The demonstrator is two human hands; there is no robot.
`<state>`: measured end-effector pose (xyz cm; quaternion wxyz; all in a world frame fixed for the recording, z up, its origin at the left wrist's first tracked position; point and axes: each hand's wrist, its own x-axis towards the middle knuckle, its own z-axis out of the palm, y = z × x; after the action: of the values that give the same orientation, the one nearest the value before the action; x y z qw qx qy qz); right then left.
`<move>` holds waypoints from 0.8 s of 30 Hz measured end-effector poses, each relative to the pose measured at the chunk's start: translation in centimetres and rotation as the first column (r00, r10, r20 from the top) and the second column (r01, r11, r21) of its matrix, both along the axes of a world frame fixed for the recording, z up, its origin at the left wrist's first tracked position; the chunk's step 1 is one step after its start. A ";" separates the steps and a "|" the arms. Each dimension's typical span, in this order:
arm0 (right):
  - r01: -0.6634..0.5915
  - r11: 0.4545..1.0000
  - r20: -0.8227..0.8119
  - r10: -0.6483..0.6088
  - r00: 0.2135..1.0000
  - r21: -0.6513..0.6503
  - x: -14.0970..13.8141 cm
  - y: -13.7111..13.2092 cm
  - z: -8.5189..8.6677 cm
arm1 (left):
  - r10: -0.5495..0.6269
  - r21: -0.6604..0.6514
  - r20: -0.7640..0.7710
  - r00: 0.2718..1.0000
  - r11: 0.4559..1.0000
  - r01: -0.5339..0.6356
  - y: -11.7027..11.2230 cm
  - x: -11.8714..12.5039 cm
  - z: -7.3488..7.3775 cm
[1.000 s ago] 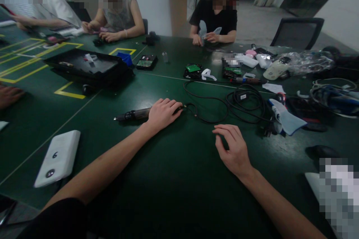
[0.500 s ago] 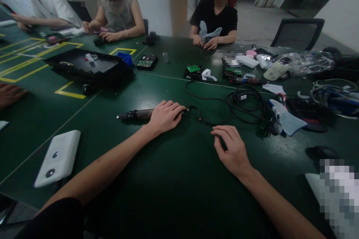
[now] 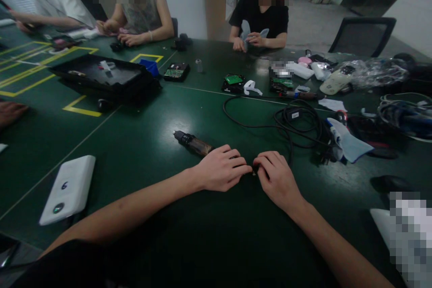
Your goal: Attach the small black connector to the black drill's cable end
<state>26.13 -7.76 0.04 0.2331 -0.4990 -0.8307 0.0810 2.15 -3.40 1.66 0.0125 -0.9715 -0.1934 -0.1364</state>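
L: white box marked 6 [image 3: 67,190] on green surface [image 3: 141,130], apart fr. both hands. Mid: dark driver [image 3: 200,146], tip pointing away & L, tail under L hand [image 3: 223,170]; L fingers look clamped on it. Just R, small dark piece [image 3: 255,169] btwn hands, poss. cord end. R hand [image 3: 278,177] beside it, fingers curled; can't tell if gripping. Far R: blk cable coil [image 3: 295,115], glove [image 3: 351,141]. Step, I'd judge: handling driver's cord end. Next move prob. calls for steady tail, careful R pinch.
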 end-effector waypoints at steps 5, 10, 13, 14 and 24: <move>-0.006 1.000 0.002 0.006 1.000 -0.012 0.1 0.0 -0.2 | -0.030 0.070 0.024 0.999 0.997 0.028 0.1 0.2 -0.7; -0.011 1.000 -0.010 0.010 1.000 -0.015 0.1 0.1 -0.1 | -0.028 0.111 0.028 0.999 0.994 0.025 0.3 0.1 -0.9; -0.002 1.000 -0.013 0.002 1.000 -0.011 0.0 0.1 0.0 | -0.005 0.119 0.012 1.000 0.993 0.004 0.2 0.1 -0.8; 0.004 1.000 -0.015 -0.004 1.000 -0.006 0.0 0.1 0.1 | 0.007 0.122 0.010 1.000 0.993 -0.008 0.1 0.1 -0.7; 0.063 0.998 -0.003 -0.063 0.998 0.031 0.0 0.0 0.1 | 0.186 0.140 0.067 0.980 0.971 -0.194 0.4 0.3 -1.3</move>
<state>26.12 -7.77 0.11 0.2440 -0.5211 -0.8156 0.0614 2.45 -3.01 0.39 0.0913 -0.9410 -0.2754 -0.1741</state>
